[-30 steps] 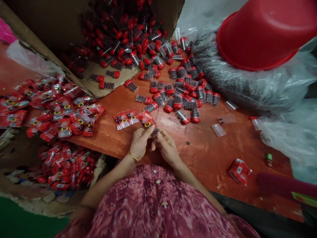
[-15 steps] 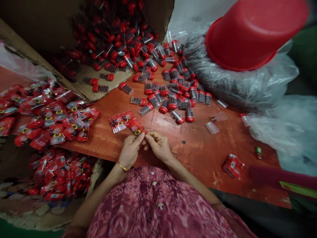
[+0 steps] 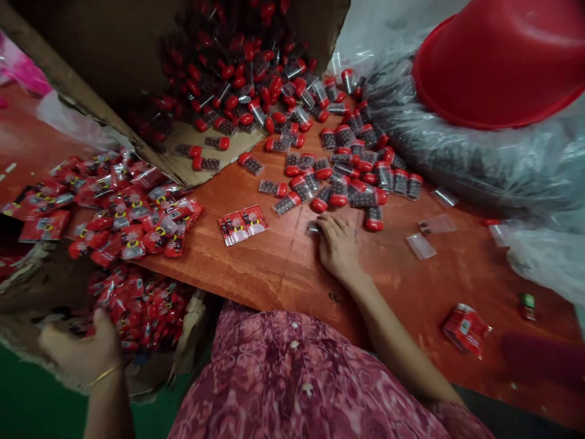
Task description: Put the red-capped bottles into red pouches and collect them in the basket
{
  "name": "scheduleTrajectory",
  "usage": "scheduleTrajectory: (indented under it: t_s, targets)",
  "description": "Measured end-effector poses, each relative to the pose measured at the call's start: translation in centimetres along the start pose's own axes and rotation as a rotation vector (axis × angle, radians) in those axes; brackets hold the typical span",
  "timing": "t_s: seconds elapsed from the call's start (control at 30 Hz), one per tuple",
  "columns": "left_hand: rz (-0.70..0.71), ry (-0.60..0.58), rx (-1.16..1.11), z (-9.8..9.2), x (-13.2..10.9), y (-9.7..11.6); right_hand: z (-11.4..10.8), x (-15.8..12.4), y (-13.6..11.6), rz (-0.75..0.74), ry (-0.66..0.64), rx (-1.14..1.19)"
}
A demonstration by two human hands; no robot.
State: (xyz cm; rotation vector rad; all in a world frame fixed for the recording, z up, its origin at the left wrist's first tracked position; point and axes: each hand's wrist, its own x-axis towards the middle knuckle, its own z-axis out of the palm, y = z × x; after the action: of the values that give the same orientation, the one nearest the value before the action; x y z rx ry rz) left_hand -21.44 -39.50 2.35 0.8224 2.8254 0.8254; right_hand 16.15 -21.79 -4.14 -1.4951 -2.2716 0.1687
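My right hand (image 3: pixel 339 244) rests on the table with its fingers closed around a small clear tube of dark balls (image 3: pixel 313 227); much of the tube is hidden under the fingers. My left hand (image 3: pixel 82 344), smeared by motion, hovers at the lower left over a torn cardboard box (image 3: pixel 185 344) full of red packets (image 3: pixel 144 302). Its thumb and fingers stand apart, and nothing shows between them. Between the hands lies a flat pair of red printed sachets (image 3: pixel 243 224). Several red-capped tubes (image 3: pixel 338 192) are spread just beyond my right hand.
A tipped carton (image 3: pixel 59 79) spills more tubes at the back. Red packets (image 3: pixel 132 210) are heaped at the table's left. On the right stand a red bucket (image 3: pixel 498 67) on a plastic bag (image 3: pixel 457 164), loose clear tubes (image 3: pixel 420 246) and one red packet (image 3: pixel 466 329).
My hands have parted from the red packet they were pinching together. The left swung down left over the box; the right reached forward to a tube. That packet is gone from the table's middle.
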Motion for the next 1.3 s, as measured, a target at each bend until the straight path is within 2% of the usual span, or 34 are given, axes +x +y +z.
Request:
scheduleTrajectory:
  t_s: [0.03, 0.07, 0.1, 0.13, 0.2, 0.3, 0.37, 0.43, 0.53, 0.67, 0.8, 0.9, 0.97, 1.03, 1.13, 1.2, 1.23, 1.3]
  targets:
    - [0.048, 0.115, -0.013, 1.2, -0.8, 1.5, 0.1, -0.1, -0.5, -0.047, -0.002, 0.017]
    - [0.172, 0.184, -0.082, 2.6, -1.5, 3.3, 0.2, -0.1, -0.9, -0.082, 0.001, 0.025]
    - [0.376, 0.130, -0.156, 4.2, -2.2, 5.3, 0.2, 0.0, -1.2, -0.107, 0.011, 0.025]
    - [0.564, 0.016, -0.183, 5.8, -2.6, 7.5, 0.1, 0.0, -1.4, -0.122, 0.025, 0.020]
    - [0.798, -0.161, -0.119, 8.9, -2.8, 11.6, -0.1, 0.0, -1.6, -0.139, 0.064, 0.016]
    - [0.924, -0.370, 0.024, 12.2, -2.0, 16.0, -0.7, -0.4, -1.6, -0.132, 0.129, 0.064]
    - [0.929, -0.456, 0.101, 13.3, -1.5, 17.1, -1.0, -0.8, -1.5, -0.111, 0.168, 0.130]
    - [0.917, -0.461, 0.123, 13.9, -1.4, 17.1, -1.3, -1.2, -1.6, -0.085, 0.207, 0.189]
    - [0.908, -0.396, 0.095, 14.1, -1.9, 16.3, -1.5, -1.3, -2.5, -0.057, 0.257, 0.232]
    - [0.877, -0.306, 0.017, 13.6, -2.7, 16.1, -1.7, -0.3, -4.9, -0.040, 0.228, 0.394]
    - [0.885, -0.218, -0.091, 11.6, -4.1, 17.1, -1.1, 1.2, -7.9, 0.174, 0.106, 0.790]
    - [0.929, -0.231, -0.185, 10.1, -5.8, 17.8, -0.4, 2.2, -9.5, 0.317, -0.010, 1.155]
    - [0.870, -0.280, -0.311, 9.7, -6.7, 17.9, -0.2, 2.5, -10.0, 0.343, -0.027, 1.265]
    - [0.676, -0.399, -0.520, 9.6, -7.5, 17.6, -0.2, 2.3, -10.1, 0.349, 0.010, 1.258]
    - [0.240, -0.777, -0.772, 9.5, -8.3, 16.8, -0.3, 1.3, -10.0, 0.338, 0.073, 1.158]
    - [0.002, -0.959, -0.844, 9.3, -8.9, 16.5, -0.3, 0.5, -10.0, 0.292, 0.073, 1.082]
    - [-0.077, -0.989, -0.878, 9.1, -9.1, 16.4, -0.3, 0.1, -10.1, 0.262, 0.054, 1.048]
    - [-0.172, -0.952, -0.965, 9.0, -9.3, 16.4, -0.2, -0.3, -10.1, 0.205, -0.004, 0.990]
